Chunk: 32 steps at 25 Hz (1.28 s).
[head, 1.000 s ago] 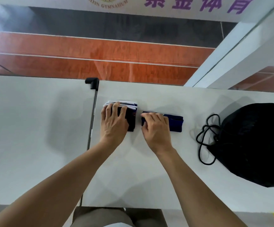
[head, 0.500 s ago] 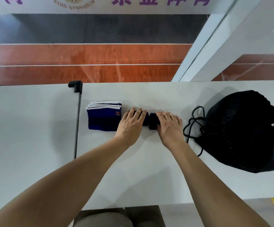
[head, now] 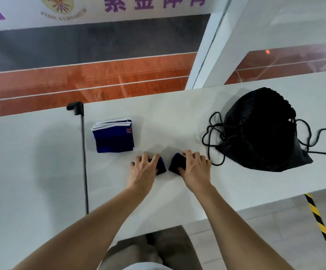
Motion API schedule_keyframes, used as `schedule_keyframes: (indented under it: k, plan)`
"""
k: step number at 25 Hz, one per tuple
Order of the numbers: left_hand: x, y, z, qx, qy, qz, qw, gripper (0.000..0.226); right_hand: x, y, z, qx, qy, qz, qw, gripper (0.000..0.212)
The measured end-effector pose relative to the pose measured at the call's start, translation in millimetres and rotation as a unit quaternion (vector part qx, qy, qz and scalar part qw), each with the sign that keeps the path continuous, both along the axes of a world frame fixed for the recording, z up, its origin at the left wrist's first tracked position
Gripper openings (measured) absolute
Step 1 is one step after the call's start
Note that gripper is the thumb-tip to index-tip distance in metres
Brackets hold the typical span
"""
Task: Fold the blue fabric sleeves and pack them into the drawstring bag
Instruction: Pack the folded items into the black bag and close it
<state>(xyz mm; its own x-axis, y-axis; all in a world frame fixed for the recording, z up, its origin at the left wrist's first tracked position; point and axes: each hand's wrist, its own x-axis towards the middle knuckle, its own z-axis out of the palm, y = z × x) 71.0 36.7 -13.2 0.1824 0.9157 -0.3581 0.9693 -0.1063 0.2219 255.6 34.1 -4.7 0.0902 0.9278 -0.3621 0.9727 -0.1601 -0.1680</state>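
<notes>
A folded stack of blue sleeves (head: 113,136) with white edges lies on the white table (head: 177,117), left of centre. My left hand (head: 143,168) covers and grips one small dark blue folded sleeve (head: 161,166). My right hand (head: 194,166) grips a second small dark blue folded sleeve (head: 175,163) beside it, a small gap between the two pieces. The black drawstring bag (head: 263,131) lies to the right, its cords (head: 212,141) looping on the table close to my right hand.
A seam with a black clip (head: 75,107) divides this table from another white table (head: 31,162) on the left. Beyond the far edge is glass over an orange floor. Yellow-black tape (head: 321,228) marks the floor at lower right.
My left hand left the folded stack and joined the right on the dark blue piece. Both hands slid toward the near edge, and the two small pieces now sit slightly apart.
</notes>
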Motion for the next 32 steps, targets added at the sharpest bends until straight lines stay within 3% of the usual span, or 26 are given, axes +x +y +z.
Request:
schedule_keyframes:
  k: [6,11,15,19,23,28,32]
  plan:
    - [-4,-32,6,-0.038,-0.101,0.052,0.993,0.041,0,-44,0,-0.01,0.118,-0.096,0.988,0.045]
    - [1,-37,14,-0.049,-0.133,0.077,0.987,0.039,17,-60,13,0.017,0.127,-0.082,0.988,0.04]
    - [23,-30,29,-0.04,-0.176,0.102,0.978,0.039,55,-60,38,0.073,0.242,-0.137,0.958,0.035]
    - [75,-18,45,-0.042,-0.242,0.123,0.962,0.036,117,-48,59,0.124,0.309,-0.115,0.936,0.036]
    - [141,-6,63,-0.022,-0.272,0.136,0.953,0.037,185,-30,77,0.144,0.302,-0.085,0.938,0.038]
    - [207,9,85,0.009,-0.274,0.171,0.946,0.047,261,8,82,0.108,0.315,-0.134,0.933,0.053]
    - [242,29,106,0.048,-0.282,0.177,0.942,0.04,294,42,69,0.1,0.308,-0.126,0.938,0.047]
